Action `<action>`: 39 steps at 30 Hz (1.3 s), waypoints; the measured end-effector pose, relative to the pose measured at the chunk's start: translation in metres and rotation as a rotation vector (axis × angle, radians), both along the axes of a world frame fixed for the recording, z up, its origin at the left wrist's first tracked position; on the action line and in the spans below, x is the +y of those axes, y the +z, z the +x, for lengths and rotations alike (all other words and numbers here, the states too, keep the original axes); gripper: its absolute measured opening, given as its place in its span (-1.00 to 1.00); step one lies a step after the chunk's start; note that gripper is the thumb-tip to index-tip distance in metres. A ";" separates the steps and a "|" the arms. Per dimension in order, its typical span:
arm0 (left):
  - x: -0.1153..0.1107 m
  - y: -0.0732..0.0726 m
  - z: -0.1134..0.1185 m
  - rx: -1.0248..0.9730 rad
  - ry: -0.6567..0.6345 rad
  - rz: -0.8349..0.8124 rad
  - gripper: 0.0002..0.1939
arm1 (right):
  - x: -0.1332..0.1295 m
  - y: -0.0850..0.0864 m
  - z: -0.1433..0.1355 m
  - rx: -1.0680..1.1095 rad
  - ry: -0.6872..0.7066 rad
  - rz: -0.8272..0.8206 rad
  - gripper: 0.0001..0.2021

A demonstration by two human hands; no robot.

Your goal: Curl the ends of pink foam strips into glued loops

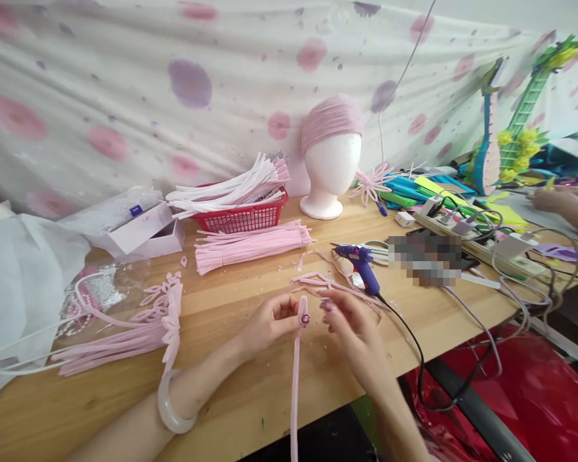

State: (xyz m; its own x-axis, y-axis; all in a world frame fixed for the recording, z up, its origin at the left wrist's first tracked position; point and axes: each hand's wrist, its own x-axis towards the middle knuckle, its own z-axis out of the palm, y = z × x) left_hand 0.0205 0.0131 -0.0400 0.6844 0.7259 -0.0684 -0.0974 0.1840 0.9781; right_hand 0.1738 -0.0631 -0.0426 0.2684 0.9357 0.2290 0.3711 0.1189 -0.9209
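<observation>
Pink fuzzy stem in my L hand (275,320), R hand (347,326) just beside.
My L fingers pinch the pink fuzzy stem (296,385) near its bent top, the rest hanging past the front edge of the desk (241,391) — R fingers loosely curled, can't tell if they're closed on anything. Blue glue gun (361,262) lies beyond R hand, w/ pink stem bundle (253,247) in front of the red basket (243,218).
</observation>
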 end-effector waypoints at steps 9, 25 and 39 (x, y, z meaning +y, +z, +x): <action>0.003 0.001 -0.002 0.064 -0.133 -0.005 -0.63 | 0.016 -0.004 -0.004 0.364 0.189 -0.131 -0.70; 0.002 -0.007 -0.001 0.163 -0.062 -0.009 -0.62 | 0.012 -0.005 0.010 0.109 0.208 -0.109 -0.74; 0.002 -0.007 -0.005 0.185 -0.151 -0.154 -0.73 | 0.015 -0.009 0.006 0.327 0.151 -0.151 -0.69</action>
State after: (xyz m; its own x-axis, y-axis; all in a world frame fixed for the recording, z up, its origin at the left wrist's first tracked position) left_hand 0.0151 0.0154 -0.0468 0.7496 0.5882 -0.3035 0.1196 0.3305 0.9362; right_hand 0.1800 -0.0485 -0.0513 0.1611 0.9869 0.0111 0.0433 0.0042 -0.9991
